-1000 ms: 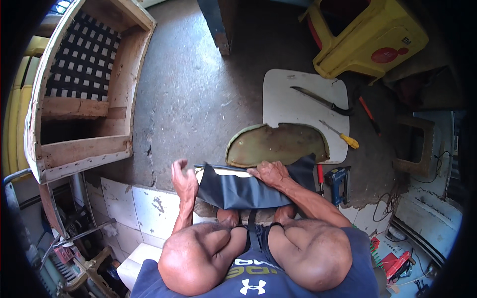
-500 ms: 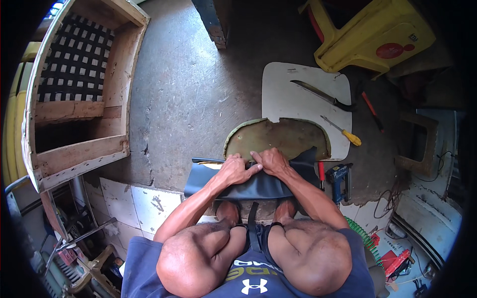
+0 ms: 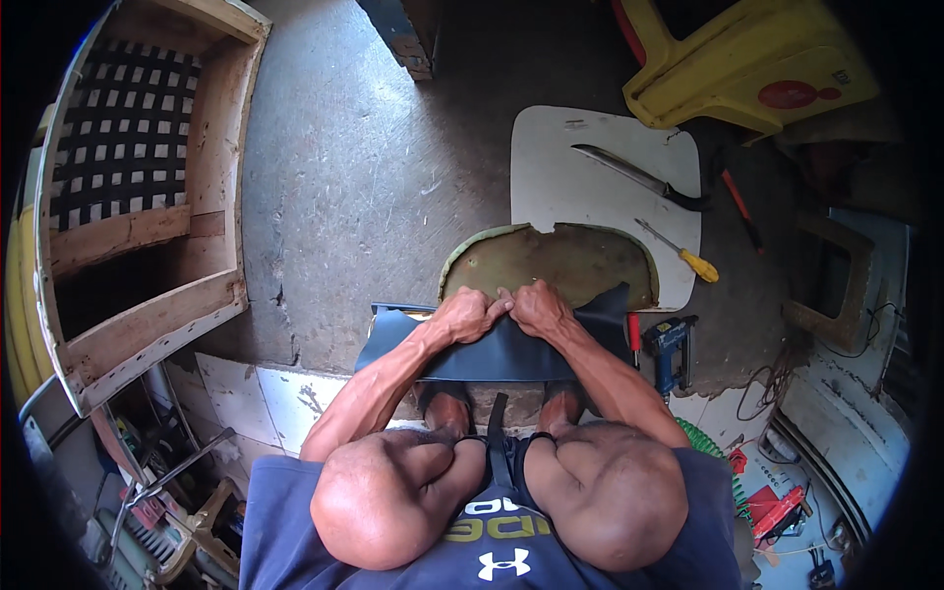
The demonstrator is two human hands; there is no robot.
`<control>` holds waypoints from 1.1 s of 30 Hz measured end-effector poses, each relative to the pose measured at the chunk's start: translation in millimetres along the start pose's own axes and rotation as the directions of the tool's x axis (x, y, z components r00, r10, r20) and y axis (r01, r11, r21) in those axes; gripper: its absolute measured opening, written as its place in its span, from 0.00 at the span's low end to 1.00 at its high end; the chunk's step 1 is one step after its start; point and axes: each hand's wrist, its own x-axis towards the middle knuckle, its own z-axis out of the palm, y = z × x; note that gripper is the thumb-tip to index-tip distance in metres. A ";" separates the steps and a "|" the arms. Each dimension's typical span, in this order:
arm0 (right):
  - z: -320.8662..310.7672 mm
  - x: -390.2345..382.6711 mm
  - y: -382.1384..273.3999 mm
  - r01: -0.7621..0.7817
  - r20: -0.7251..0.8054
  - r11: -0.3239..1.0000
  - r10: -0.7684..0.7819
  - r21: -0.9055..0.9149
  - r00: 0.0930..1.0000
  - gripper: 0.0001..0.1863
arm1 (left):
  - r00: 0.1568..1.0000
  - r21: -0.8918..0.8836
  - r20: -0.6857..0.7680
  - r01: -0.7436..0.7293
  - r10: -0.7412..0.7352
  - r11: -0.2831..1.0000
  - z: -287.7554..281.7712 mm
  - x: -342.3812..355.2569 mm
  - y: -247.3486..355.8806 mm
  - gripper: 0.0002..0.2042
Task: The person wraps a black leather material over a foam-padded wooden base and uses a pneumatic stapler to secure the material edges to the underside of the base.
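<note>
In front of my shins lies a dark blue-black vinyl sheet, draped along the near edge of an olive-brown, half-round seat panel with a raised rim. My left hand is closed on the sheet's far edge, knuckles up. Close beside it, with the thumbs nearly touching, my right hand is curled shut on the same edge. The fingertips of both hands are tucked under and hidden. A pale yellowish strip shows at the sheet's left end, its kind unclear.
Beyond the panel, a white board bears a knife and a yellow-handled screwdriver. A blue staple gun and a red-handled tool lie right of the sheet. A wooden frame with black webbing stands left, a yellow plastic stool far right.
Both hands have curled tighter, the right one folding its fingers in. The sheet's near part has spread flatter toward me. The whole view has shifted slightly.
</note>
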 end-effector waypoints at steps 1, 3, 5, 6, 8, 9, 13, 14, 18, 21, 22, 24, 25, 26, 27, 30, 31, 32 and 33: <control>0.5 -6.2 -6.9 -0.017 -0.038 1.000 0.016 -0.016 0.999 0.29 | 0.999 0.030 -0.032 -0.003 0.004 1.000 5.7 -2.3 -1.8 0.35; -8.7 2.0 -13.2 -0.011 -0.044 0.999 0.009 -0.040 0.999 0.28 | 0.989 0.033 -0.136 -0.056 0.060 0.998 13.5 -1.5 -9.0 0.36; -10.1 7.2 -1.6 -0.013 0.048 0.999 0.014 -0.038 0.999 0.26 | 0.998 0.014 -0.015 0.054 -0.054 0.998 -1.8 6.0 1.1 0.36; -10.3 10.5 6.2 0.042 0.075 0.999 -0.040 -0.022 0.996 0.25 | 0.998 -0.009 0.030 0.064 -0.063 0.998 -9.6 6.8 4.7 0.35; -27.9 18.8 -0.9 0.005 0.121 0.999 0.001 -0.052 0.993 0.24 | 0.993 -0.058 0.098 0.076 -0.070 0.995 -25.7 15.2 3.7 0.35; -37.5 21.2 -2.9 -0.015 0.143 0.998 0.024 -0.066 0.989 0.24 | 0.998 -0.031 0.061 0.029 -0.028 0.999 -32.3 20.8 5.1 0.35; -78.1 7.0 5.0 0.144 0.127 0.968 -0.172 0.205 0.977 0.34 | 0.992 0.054 -0.118 -0.034 0.040 0.998 -43.7 23.6 12.6 0.33; -94.7 2.9 0.4 0.127 0.153 0.952 -0.175 0.280 0.973 0.39 | 0.985 0.079 -0.168 -0.034 0.047 0.996 -50.2 25.2 13.0 0.32; -131.2 -10.0 4.8 0.451 0.070 0.804 -0.513 0.386 0.855 0.58 | 0.961 0.253 -0.259 -0.033 0.101 0.967 -79.3 41.0 15.3 0.30; -157.6 -11.3 -20.7 0.247 0.250 0.945 -0.298 0.216 0.921 0.59 | 0.978 0.245 -0.203 0.012 0.040 0.969 -105.6 46.4 34.1 0.31; -150.7 -5.7 -13.1 0.236 0.220 0.946 -0.284 0.224 0.933 0.58 | 0.980 0.181 -0.192 -0.013 0.048 0.983 -111.9 46.3 34.3 0.32; -133.5 11.8 7.3 0.216 0.161 0.948 -0.257 0.232 0.953 0.56 | 0.995 0.000 -0.086 -0.047 0.047 0.999 -122.8 53.1 24.4 0.37; -134.1 14.1 7.4 0.219 0.170 0.947 -0.262 0.235 0.950 0.54 | 0.995 0.005 0.000 -0.095 0.095 0.995 -127.5 47.9 21.9 0.39; -135.4 15.8 7.8 0.221 0.178 0.946 -0.266 0.238 0.947 0.51 | 0.986 0.005 0.087 -0.143 0.142 0.990 -132.1 42.9 20.0 0.42; -137.1 17.7 8.3 0.224 0.187 0.944 -0.271 0.240 0.944 0.49 | 0.967 0.000 0.172 -0.191 0.188 0.982 -135.3 39.2 20.1 0.45; -155.5 22.7 0.7 0.110 0.443 0.932 -0.265 0.346 0.857 0.45 | 0.904 0.030 0.396 -0.187 0.160 0.982 -149.8 23.7 39.5 0.46; -155.7 21.7 0.7 0.140 0.429 0.927 -0.290 0.349 0.855 0.43 | 0.885 0.026 0.443 -0.172 0.142 0.985 -151.3 14.9 46.4 0.45; -154.3 18.3 0.8 0.169 0.415 0.921 -0.315 0.352 0.854 0.42 | 0.893 -0.002 0.430 -0.142 0.129 0.990 -145.5 12.9 43.2 0.42; -152.5 14.8 0.8 0.197 0.400 0.914 -0.339 0.354 0.852 0.41 | 0.903 -0.037 0.399 -0.159 0.161 0.987 -139.3 11.5 37.1 0.40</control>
